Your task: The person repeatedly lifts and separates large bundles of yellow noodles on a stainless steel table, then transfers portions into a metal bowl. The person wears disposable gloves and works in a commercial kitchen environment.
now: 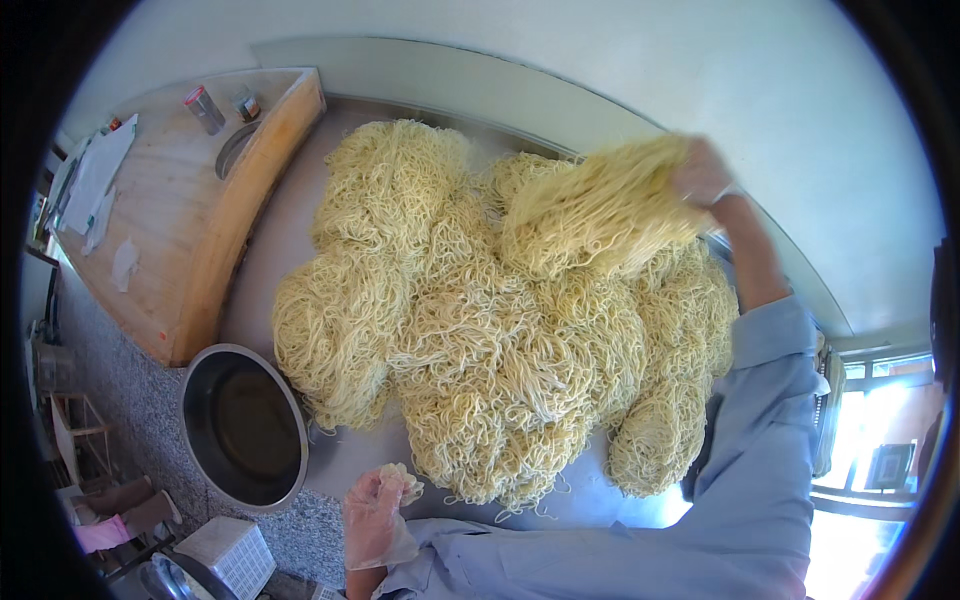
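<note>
A large heap of pale yellow noodles (480, 322) spreads in tangled mounds across a smooth metal-looking worktop (337, 465). At the far right of the heap, my right hand (699, 171), blurred by motion, grips a lifted bundle of noodles (600, 210). The bundle trails leftward over the mounds beneath. My left hand (377, 510) wears a clear plastic glove and hovers by the near edge of the worktop, apart from the noodles. Its fingers are curled, with pale crumpled material at their tips; whether that is loose glove or something held is unclear.
A deep metal bowl (244, 427) stands at the left beside the noodles. Behind it is a wooden-edged board (247, 217) carrying a red-lidded canister (204, 110), a jar (246, 103) and papers (97, 176). A wall panel (450, 71) borders the back. A white plastic crate (225, 555) sits lower left.
</note>
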Demonstrator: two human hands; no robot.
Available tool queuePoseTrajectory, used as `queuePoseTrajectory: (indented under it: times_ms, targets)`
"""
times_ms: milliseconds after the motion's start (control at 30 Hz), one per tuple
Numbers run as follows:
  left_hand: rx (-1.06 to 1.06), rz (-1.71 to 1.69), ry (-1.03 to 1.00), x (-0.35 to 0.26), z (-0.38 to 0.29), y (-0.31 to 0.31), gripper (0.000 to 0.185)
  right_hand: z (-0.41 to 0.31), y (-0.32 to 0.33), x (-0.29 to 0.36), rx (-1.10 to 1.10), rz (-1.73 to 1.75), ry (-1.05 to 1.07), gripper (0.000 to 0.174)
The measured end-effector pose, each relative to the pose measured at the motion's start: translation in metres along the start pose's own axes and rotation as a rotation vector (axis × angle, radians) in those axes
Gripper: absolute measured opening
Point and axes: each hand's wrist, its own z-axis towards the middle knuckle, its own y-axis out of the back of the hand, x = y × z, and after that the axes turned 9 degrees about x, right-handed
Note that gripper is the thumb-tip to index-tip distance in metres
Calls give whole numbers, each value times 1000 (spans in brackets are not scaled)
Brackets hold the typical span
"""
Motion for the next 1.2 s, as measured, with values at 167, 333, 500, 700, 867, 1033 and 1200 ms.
queuePoseTrajectory:
  times_ms: [167,333,500,700,867,1033,1200]
  targets:
    - [-2,37,-25,10,1,8,17,-3,39,31,-45,74,186,54]
    - [3,160,24,4,10,6,20,8,-30,0,-186,80,284,69]
    - [-7,110,67,0,21,-7,24,37,-144,-71,295,147,-43,71]
    - [-142,128,109,12,24,-7,24,105,-231,-66,323,-184,-370,104]
    - [-146,182,165,34,16,9,22,156,-218,-91,332,-138,-411,107]
    - [-190,201,148,25,6,-2,21,152,-215,-85,153,-11,-180,80]
    - [-101,212,123,26,1,-8,22,114,-254,-79,137,182,-23,51]
